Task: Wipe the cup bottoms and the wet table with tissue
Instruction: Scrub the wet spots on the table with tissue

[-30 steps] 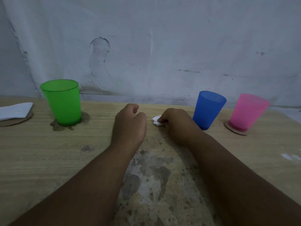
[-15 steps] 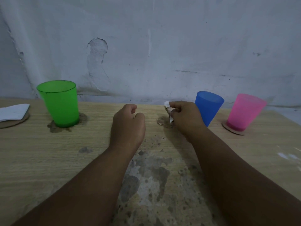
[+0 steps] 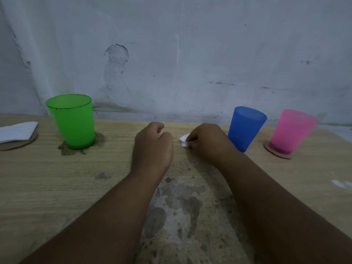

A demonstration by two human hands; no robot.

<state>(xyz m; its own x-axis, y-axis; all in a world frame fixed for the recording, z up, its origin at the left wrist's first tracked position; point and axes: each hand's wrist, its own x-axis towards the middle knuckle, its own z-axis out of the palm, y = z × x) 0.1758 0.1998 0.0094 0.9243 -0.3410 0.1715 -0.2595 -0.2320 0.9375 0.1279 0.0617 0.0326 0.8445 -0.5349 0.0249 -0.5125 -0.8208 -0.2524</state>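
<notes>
Three plastic cups stand on the wooden table (image 3: 47,180). The green cup (image 3: 73,121) is at the left, in a dark wet patch (image 3: 65,149). The blue cup (image 3: 245,128) stands right of centre on the bare wood. The pink cup (image 3: 292,130) sits on a round cardboard coaster (image 3: 277,152) at the right. My right hand (image 3: 207,142) presses a small wad of white tissue (image 3: 184,140) on the table just left of the blue cup. My left hand (image 3: 153,147) rests beside it as a loose fist, holding nothing.
A folded white tissue (image 3: 18,131) lies on another cardboard coaster (image 3: 17,144) at the far left. A worn, stained grey patch (image 3: 181,204) covers the table's near middle. A scuffed white wall (image 3: 181,54) closes off the back edge.
My right hand, which had lifted the tissue off the table half a second ago, has come back down and presses it on the wood. The left hand and the cups stay put.
</notes>
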